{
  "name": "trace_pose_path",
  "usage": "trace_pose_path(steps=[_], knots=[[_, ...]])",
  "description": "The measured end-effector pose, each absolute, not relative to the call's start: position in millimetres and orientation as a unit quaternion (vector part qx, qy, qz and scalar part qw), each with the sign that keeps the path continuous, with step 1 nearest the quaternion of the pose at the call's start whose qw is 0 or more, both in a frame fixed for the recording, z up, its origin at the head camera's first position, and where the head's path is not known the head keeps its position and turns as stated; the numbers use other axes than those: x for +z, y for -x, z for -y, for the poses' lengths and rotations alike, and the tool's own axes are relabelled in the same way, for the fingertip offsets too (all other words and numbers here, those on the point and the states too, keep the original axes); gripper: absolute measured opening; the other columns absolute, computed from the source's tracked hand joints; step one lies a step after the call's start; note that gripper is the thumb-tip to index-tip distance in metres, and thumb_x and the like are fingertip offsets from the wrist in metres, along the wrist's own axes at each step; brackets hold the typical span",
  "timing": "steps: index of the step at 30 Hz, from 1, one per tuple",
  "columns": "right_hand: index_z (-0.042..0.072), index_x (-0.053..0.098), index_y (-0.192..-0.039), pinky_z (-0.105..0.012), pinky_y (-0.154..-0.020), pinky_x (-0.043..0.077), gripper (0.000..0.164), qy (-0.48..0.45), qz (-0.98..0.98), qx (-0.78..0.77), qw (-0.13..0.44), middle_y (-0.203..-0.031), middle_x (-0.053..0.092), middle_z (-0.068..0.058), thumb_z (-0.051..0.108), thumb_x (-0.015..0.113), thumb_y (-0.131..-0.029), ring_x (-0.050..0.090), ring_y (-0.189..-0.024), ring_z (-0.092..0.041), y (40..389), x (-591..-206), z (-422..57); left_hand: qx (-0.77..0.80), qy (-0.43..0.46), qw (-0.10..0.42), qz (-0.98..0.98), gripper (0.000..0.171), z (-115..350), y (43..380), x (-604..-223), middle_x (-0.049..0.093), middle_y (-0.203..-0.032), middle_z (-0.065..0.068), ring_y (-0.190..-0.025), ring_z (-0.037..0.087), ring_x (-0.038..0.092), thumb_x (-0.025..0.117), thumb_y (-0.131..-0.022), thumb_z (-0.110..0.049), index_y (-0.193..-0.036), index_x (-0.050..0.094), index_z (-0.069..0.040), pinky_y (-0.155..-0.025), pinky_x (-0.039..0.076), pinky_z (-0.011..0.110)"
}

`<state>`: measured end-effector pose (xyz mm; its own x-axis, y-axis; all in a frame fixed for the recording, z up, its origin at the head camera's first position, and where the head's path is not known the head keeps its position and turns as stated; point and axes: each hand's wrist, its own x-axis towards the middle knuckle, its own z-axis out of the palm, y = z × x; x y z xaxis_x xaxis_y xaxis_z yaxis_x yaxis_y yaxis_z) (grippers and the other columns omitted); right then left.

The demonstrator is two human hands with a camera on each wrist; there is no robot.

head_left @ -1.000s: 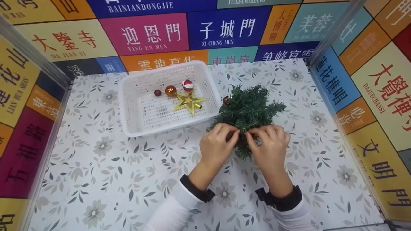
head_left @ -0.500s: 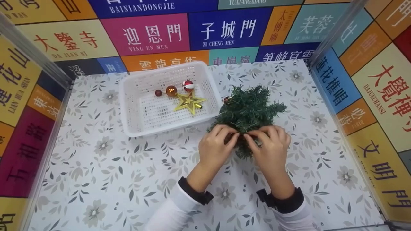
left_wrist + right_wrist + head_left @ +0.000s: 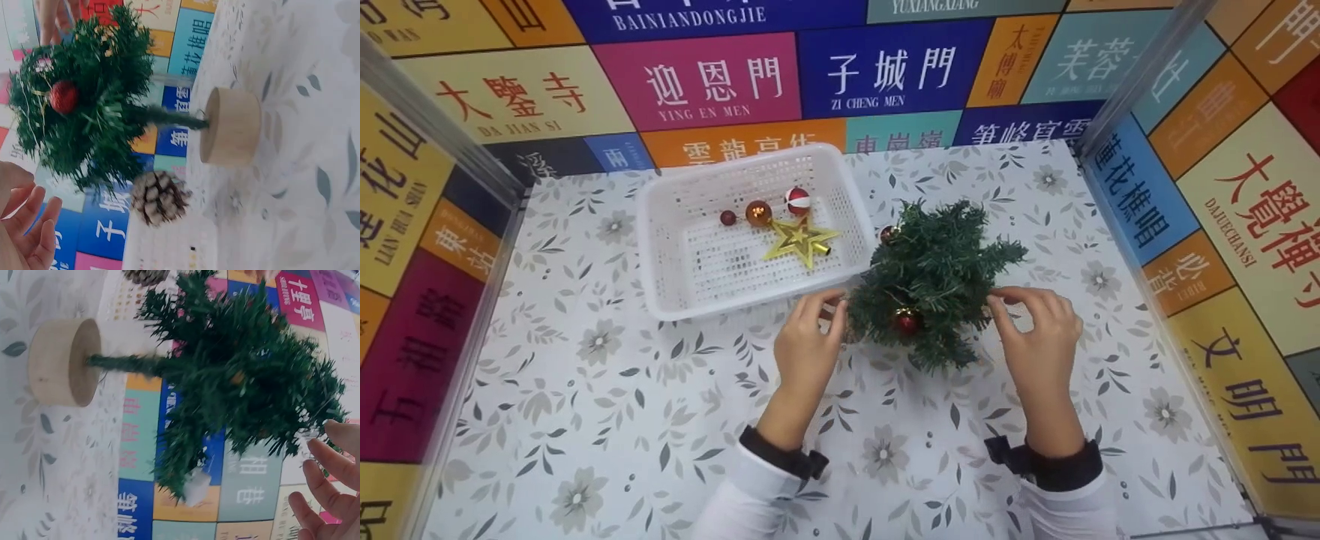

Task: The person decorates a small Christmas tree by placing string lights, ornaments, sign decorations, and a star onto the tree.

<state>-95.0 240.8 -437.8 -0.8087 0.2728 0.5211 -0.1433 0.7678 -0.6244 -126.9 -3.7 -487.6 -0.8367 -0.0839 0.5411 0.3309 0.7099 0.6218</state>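
Observation:
A small artificial Christmas tree (image 3: pixel 937 277) stands on a round wooden base (image 3: pixel 230 126). A red bauble (image 3: pixel 906 321) with a gold cap hangs on its near side; a brown bauble (image 3: pixel 889 234) shows at its upper left. On the lower branches are a pine cone (image 3: pixel 160 198) and a whitish ornament (image 3: pixel 197 486). My left hand (image 3: pixel 808 345) is at the tree's left edge, fingers loosely bent and nothing between them. At the right edge, my right hand (image 3: pixel 1041 341) has relaxed, spread fingers, its fingertips right at the branch ends.
A white plastic basket (image 3: pixel 660 300) stands left of the tree. In it lie a gold star (image 3: pixel 801 240), a red-and-white ball (image 3: pixel 797 200), an orange-brown ball (image 3: pixel 758 213) and a small dark red ball (image 3: pixel 727 217). Printed panels (image 3: pixel 697 82) wall the table's back and sides.
Both hands have parted from the middle of the tree's near side, the left moving left and the right moving right. The red bauble they covered now shows. The basket stays put.

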Motion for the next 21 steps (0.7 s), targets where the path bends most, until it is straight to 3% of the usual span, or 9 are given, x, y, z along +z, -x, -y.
trace_pose_path(steps=[9,16,21], knots=[[0.005,0.065,-0.106,-0.053,-0.092,0.031,0.025,0.126,0.9,0.37,0.192,-0.096,0.06,-0.014,0.025,0.06,-0.091,0.053,-0.097,-0.032,113.1,-477.6,-274.4,-0.393,0.001,0.193,0.899,0.013,17.3,121.2,-518.7,0.064,-0.089,-0.004,-0.071,0.013,0.062,0.062,-0.089,-0.021,-0.1,0.066,-0.016,-0.053,0.046,0.026],[0.0,0.056,-0.118,-0.046,-0.087,0.04,0.031,0.177,0.895,0.407,0.049,-0.106,0.06,-0.02,0.02,0.05,-0.094,0.054,-0.102,-0.033,121.6,-521.8,-289.0,-0.354,-0.035,0.065,0.932,0.014,13.3,115.6,-543.8,0.063,-0.083,-0.007,-0.063,0.009,0.057,0.058,-0.09,-0.024,-0.099,0.066,-0.017,-0.052,0.044,0.027],[-0.006,0.054,-0.112,-0.049,-0.093,0.04,0.028,0.159,0.902,0.4,-0.024,-0.113,0.057,-0.026,0.012,0.045,-0.093,0.051,-0.11,-0.039,123.9,-540.5,-286.1,-0.33,-0.023,-0.01,0.944,0.014,3.5,114.3,-557.8,0.064,-0.084,-0.005,-0.071,0.013,0.06,0.055,-0.09,-0.025,-0.094,0.066,-0.017,-0.058,0.047,0.03]])
